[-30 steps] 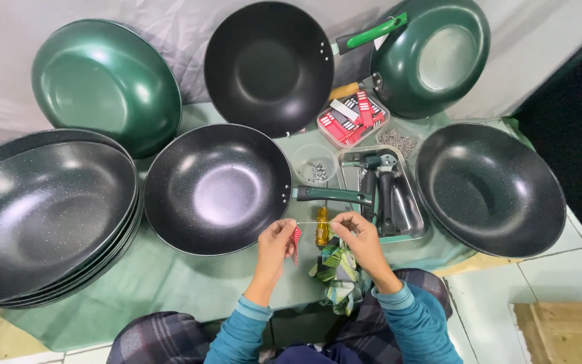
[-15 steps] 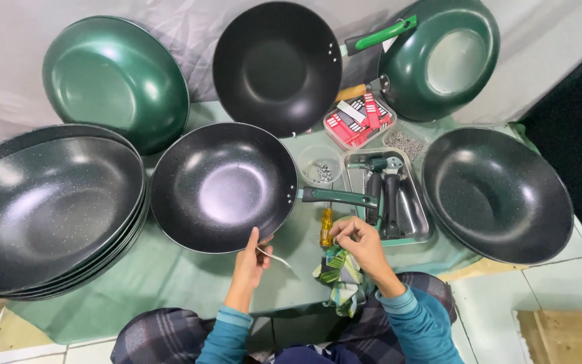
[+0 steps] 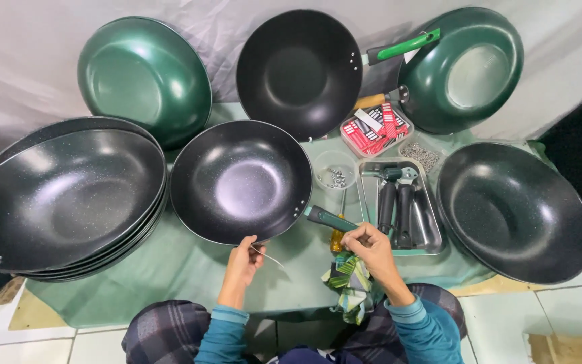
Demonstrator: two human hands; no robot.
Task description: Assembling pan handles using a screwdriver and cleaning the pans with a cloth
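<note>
**Hands at the near rim of a black wok**

The left hand (image 3: 242, 259) pinches the near rim of the black wok (image 3: 240, 180) lying on the green cloth (image 3: 170, 269), thumb and fingers closed on the edge; a thin wire-like piece (image 3: 269, 256) sticks out beside its fingers. The right hand (image 3: 372, 248) is curled shut at the end of the wok's dark green handle (image 3: 328, 217), fingertips gathered as if on something small, though what they grip cannot be made out. Just beside this hand a yellow-handled screwdriver (image 3: 336, 237) lies on the cloth, and a patterned rag (image 3: 350, 286) hangs below the wrist.

To the right stands a metal tray (image 3: 432, 226) holding black handles (image 3: 395, 209), with a small clear cup of screws (image 3: 335, 176) at its left and a box of red packets (image 3: 375, 129) behind it. A stack of large black woks (image 3: 62, 195) sits at the left, another black wok (image 3: 513, 212) at the right. Three more pans lean against the grey backdrop: a green one (image 3: 143, 77), a black one (image 3: 298, 71) and a green one with a bright green handle (image 3: 466, 67)
</note>
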